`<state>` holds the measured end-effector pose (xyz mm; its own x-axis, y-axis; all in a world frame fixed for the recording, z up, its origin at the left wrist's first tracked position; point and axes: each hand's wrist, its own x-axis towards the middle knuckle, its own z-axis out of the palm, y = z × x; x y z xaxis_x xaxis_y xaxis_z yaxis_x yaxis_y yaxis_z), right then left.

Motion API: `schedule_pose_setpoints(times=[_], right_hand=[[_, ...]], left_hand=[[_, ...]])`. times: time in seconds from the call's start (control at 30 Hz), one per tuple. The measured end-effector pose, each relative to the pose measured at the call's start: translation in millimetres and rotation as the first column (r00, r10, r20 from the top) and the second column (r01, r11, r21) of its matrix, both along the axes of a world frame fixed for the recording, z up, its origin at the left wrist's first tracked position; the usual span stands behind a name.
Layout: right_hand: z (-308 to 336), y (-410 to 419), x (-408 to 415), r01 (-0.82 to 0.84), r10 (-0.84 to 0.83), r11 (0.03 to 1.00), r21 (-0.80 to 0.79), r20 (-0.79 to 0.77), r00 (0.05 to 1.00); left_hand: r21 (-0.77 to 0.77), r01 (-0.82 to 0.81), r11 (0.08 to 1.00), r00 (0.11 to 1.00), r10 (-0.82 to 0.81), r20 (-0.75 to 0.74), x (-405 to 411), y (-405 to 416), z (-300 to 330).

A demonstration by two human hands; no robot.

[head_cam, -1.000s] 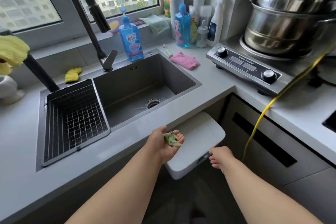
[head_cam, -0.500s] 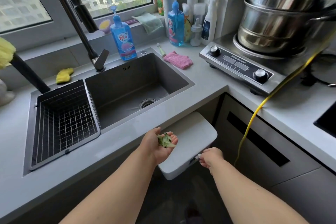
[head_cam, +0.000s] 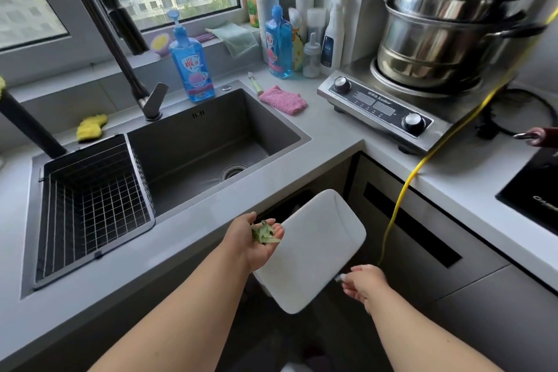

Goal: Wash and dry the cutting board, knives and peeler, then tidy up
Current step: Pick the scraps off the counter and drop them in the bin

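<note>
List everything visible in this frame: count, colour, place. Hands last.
sink: one, dark grey, set in the counter
wire basket: one, dark, left part of the sink
faucet: one, black, behind the sink
soap bottles: two, blue, behind the sink and in the corner
pink cloth: one, counter right of the sink
yellow sponge: one, counter behind the basket
cooktop: one, silver, right counter
steel pot: one, on the cooktop
yellow cord: one, hanging off the counter
bin lid: one, white, below the counter edge, tilted up
green scraps: a few, in the left palm
left hand: cupped, holding the scraps
right hand: fingers at the lid's edge
</note>
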<state>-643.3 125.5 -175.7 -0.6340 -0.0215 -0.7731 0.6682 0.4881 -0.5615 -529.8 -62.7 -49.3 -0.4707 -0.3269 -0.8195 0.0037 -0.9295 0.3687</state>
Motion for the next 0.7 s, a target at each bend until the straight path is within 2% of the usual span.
schedule_pose_setpoints(times=[0.13, 0.23, 0.33, 0.4, 0.5, 0.57, 0.7], right_hand=[[2.6, 23.3, -7.8, 0.082, -0.08, 0.99, 0.117, -0.027, 0.996], [7.2, 22.6, -13.6, 0.188, -0.173, 0.981, 0.053, -0.206, 0.963], [28.2, 5.0, -13.6, 0.173, -0.171, 0.984, -0.033, -0.408, 0.897], [45.1, -8.8, -14.6, 0.12, -0.155, 0.988, -0.101, -0.51, 0.846], [59.3, -30.4, -13.4, -0.048, -0.039, 0.989, -0.138, -0.564, 0.825], [62.8, -43.6, -12.2, -0.142, 0.039, 0.98, -0.138, -0.566, 0.823], [64.3, -58.8, -4.9, -0.302, 0.214, 0.947, -0.111, -0.484, 0.848]], left_hand=[[0.006, 0.005, 1.0, 1.0, -0.005, 0.009, -0.6, 3.3, -5.0], [0.014, 0.002, 1.0, 1.0, -0.002, 0.014, -1.0, 4.8, -10.7], [0.033, -0.007, 0.999, 1.0, 0.006, 0.018, -0.9, 3.5, -15.4], [0.048, -0.022, 0.999, 1.0, 0.022, -0.004, -1.5, 3.3, -16.8], [0.104, -0.022, 0.994, 0.989, 0.036, -0.14, -1.9, 1.8, -15.7], [0.087, -0.001, 0.996, 0.978, 0.019, -0.207, -3.7, 0.4, -13.5], [0.041, 0.059, 0.997, 0.986, -0.052, -0.161, -7.1, -1.4, -12.6]])
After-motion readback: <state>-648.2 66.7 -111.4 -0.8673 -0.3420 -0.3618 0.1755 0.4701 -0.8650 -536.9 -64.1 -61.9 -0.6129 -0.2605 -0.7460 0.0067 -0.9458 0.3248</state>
